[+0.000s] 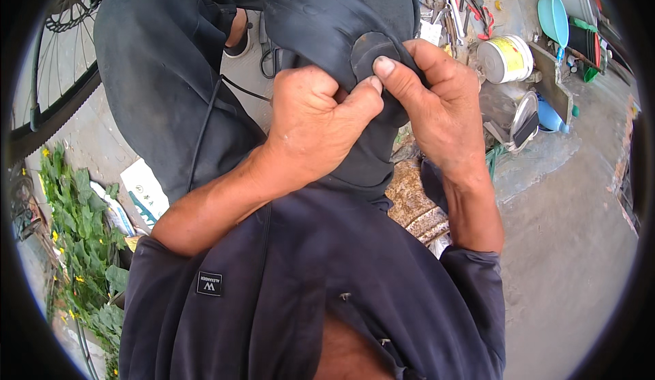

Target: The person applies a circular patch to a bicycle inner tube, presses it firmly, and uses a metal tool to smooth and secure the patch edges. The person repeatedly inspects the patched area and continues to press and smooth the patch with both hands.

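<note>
A black rubber inner tube (pixel 314 22) lies across my thigh, flattened where I hold it. On it sits a dark, rounded patch (pixel 372 47), its edge standing out against the tube. My left hand (pixel 307 124) is closed on the tube from the near side, with the thumb at the patch's lower edge. My right hand (pixel 440 110) grips the tube's right side, its thumb pressing on the patch. The two thumb tips nearly meet. Most of the curled fingers are hidden behind the tube and the hands.
A bicycle wheel (pixel 67 100) stands at the far left, above leafy plants (pixel 82 223). Scissors (pixel 267 58) lie beyond my left hand. Hand tools (pixel 454 8), a white bucket (pixel 499 59), a teal basin (pixel 553 20) and a blue bottle (pixel 550 115) are at the right.
</note>
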{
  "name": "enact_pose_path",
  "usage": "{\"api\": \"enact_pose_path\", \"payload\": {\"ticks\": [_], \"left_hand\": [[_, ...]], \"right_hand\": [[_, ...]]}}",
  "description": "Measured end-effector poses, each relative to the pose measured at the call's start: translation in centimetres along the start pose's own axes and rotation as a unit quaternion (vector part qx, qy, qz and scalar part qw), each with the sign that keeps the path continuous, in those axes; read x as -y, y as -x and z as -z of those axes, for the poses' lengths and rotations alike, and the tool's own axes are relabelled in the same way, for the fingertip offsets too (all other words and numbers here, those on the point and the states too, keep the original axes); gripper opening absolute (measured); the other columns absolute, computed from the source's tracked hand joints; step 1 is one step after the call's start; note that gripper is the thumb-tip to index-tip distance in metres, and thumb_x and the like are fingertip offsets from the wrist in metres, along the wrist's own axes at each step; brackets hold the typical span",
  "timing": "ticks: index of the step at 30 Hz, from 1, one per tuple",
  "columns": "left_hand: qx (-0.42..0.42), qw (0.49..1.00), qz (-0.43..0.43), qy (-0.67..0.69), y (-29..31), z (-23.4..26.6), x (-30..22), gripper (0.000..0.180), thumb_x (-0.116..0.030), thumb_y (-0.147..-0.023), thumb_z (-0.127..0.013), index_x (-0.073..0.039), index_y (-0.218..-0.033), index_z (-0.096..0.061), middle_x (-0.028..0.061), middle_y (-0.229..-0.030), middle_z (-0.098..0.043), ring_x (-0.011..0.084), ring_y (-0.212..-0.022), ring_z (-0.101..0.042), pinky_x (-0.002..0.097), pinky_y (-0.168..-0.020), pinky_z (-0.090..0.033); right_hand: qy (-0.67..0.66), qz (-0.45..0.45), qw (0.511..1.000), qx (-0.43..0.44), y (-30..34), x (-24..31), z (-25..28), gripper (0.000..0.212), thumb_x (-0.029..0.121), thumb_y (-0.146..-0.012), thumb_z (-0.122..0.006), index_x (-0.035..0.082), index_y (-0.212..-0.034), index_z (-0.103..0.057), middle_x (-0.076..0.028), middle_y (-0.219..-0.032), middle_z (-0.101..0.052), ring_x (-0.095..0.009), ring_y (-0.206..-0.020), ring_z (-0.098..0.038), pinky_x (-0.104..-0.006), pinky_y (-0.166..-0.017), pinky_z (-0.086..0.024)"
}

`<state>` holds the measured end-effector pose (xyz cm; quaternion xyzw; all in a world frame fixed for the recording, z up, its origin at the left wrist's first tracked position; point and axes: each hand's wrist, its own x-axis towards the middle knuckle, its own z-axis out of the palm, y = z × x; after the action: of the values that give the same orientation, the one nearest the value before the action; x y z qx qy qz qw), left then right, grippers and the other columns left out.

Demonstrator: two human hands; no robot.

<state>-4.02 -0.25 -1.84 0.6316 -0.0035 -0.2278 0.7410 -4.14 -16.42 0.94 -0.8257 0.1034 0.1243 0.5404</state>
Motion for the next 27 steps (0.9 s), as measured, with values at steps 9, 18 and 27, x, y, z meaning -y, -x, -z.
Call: {"api": "enact_pose_path", "payload": {"ticks": [9, 18, 27], "left_hand": [[-0.062, 0.994, -0.022, -0.082, -0.1, -0.6, 1.6, 0.031, -0.012, -0.084, -0.068, 0.003, -0.06, -0.057, -0.0056, -0.049, -0.045, 0.0016, -0.049, -0.038, 0.0267, -0.041, -0.032], [0.051, 0.986, 0.152, 0.054, 0.7, 0.5, -0.9, 0.028, -0.019, -0.091, -0.069, -0.003, -0.069, -0.064, -0.0018, -0.052, -0.053, 0.0041, -0.044, -0.046, 0.0219, -0.041, -0.034], [0.121, 0.932, -0.002, -0.341, 1.0, 5.1, -5.1, 0.018, -0.014, -0.08, -0.079, 0.0, -0.081, -0.067, 0.0033, -0.064, -0.059, 0.007, -0.056, -0.054, 0.0246, -0.05, -0.041]], "right_hand": [[0.206, 0.098, 0.968, -0.107, 1.0, 0.7, -1.4, 0.013, 0.011, -0.089, -0.067, -0.001, -0.089, -0.064, -0.009, -0.074, -0.062, -0.011, -0.064, -0.054, -0.0303, -0.057, -0.044], [-0.163, -0.069, 0.983, 0.055, 1.5, -0.1, 1.6, 0.018, 0.015, -0.094, -0.066, -0.001, -0.102, -0.068, 0.002, -0.086, -0.066, -0.003, -0.077, -0.054, -0.0206, -0.068, -0.045], [-0.133, -0.017, 0.99, 0.053, 1.5, -0.6, 1.2, 0.017, 0.012, -0.092, -0.068, -0.001, -0.102, -0.068, 0.004, -0.081, -0.064, -0.002, -0.075, -0.052, -0.0203, -0.067, -0.044]]}}
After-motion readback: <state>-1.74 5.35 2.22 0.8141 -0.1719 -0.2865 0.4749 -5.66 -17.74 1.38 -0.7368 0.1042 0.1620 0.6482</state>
